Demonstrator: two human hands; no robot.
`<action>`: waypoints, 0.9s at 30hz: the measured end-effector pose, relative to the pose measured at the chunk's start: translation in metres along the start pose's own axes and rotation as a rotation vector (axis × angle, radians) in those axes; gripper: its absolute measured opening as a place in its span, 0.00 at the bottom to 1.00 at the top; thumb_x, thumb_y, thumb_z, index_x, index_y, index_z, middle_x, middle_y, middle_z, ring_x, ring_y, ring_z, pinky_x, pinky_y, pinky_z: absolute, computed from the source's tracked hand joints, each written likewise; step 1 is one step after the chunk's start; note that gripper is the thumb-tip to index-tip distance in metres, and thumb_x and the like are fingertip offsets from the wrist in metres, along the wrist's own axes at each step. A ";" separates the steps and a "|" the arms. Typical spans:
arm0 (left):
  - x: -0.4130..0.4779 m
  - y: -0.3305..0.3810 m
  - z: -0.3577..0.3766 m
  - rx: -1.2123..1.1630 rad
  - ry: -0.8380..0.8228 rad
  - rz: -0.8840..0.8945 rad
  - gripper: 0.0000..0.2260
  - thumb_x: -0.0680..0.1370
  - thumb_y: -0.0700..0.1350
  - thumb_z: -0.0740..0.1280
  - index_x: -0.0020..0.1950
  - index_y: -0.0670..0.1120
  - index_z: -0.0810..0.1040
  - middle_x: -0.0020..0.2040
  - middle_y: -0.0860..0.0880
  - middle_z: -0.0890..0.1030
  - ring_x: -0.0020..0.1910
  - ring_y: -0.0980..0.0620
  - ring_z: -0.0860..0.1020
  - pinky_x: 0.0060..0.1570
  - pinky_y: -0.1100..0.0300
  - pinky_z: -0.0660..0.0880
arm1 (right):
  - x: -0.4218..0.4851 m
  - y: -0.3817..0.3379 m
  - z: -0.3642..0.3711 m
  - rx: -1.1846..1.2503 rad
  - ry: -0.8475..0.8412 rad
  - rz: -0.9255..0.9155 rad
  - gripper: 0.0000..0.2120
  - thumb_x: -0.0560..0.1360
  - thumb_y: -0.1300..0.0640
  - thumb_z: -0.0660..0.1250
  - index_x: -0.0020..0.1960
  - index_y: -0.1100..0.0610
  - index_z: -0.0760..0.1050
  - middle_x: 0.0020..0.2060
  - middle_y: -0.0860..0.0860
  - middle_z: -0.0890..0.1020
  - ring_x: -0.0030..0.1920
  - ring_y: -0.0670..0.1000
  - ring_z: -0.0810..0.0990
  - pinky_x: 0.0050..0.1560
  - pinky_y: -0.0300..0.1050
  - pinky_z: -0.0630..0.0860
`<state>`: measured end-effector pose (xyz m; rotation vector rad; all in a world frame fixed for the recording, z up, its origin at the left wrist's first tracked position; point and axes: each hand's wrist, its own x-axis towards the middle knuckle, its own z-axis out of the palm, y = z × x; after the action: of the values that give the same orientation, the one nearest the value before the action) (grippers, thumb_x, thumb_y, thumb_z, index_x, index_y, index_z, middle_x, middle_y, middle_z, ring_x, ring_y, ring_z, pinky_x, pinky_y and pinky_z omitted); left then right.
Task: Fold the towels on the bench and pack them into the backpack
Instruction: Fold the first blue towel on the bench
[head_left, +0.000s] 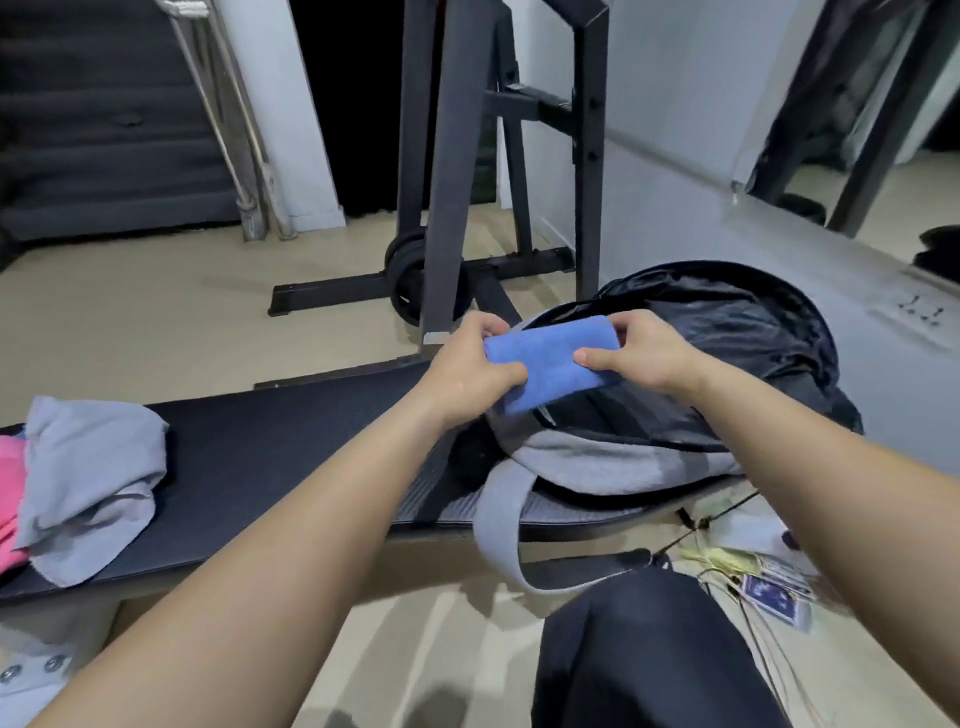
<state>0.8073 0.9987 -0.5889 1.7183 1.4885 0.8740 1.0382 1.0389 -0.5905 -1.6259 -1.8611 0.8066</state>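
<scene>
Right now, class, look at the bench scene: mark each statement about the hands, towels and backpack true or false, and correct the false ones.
1. Both hands hold the blue towel. True: left hand, right hand.
2. The backpack is zipped shut. False: it lies open.
3. The grey towel lies neatly folded. False: it is crumpled on the bench.
4. A pink towel lies beside the grey one. True.
5. The blue towel lies flat on the floor. False: it is held folded over the backpack.

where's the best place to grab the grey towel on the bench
Take the grey towel at its raised crumpled top, coming from above. It lies in a loose heap at the bench's left end, partly over a pink towel, so pinching the high folds should lift it alone. Both hands currently hold the blue towel.
</scene>
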 end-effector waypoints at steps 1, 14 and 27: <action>0.010 0.006 0.009 -0.034 0.000 0.006 0.18 0.73 0.42 0.70 0.60 0.51 0.67 0.54 0.53 0.73 0.46 0.49 0.75 0.40 0.58 0.72 | 0.004 0.010 -0.005 0.041 0.028 0.031 0.10 0.73 0.53 0.75 0.50 0.59 0.82 0.41 0.51 0.84 0.40 0.47 0.78 0.42 0.45 0.75; 0.151 -0.004 0.088 0.431 0.062 0.060 0.18 0.77 0.39 0.64 0.67 0.49 0.75 0.61 0.45 0.76 0.57 0.43 0.76 0.52 0.55 0.73 | 0.115 0.070 -0.005 -0.138 0.245 0.356 0.17 0.76 0.55 0.69 0.60 0.62 0.73 0.59 0.59 0.79 0.51 0.57 0.75 0.45 0.45 0.67; 0.155 -0.036 0.110 1.136 0.178 0.474 0.12 0.78 0.56 0.65 0.54 0.51 0.80 0.53 0.49 0.78 0.53 0.45 0.74 0.47 0.53 0.66 | 0.131 0.083 0.028 -0.443 0.338 0.204 0.16 0.79 0.54 0.69 0.59 0.60 0.67 0.58 0.62 0.77 0.57 0.66 0.78 0.44 0.51 0.68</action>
<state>0.8987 1.1482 -0.6707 2.9564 1.8973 0.3621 1.0566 1.1744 -0.6696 -2.0967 -1.7238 0.1720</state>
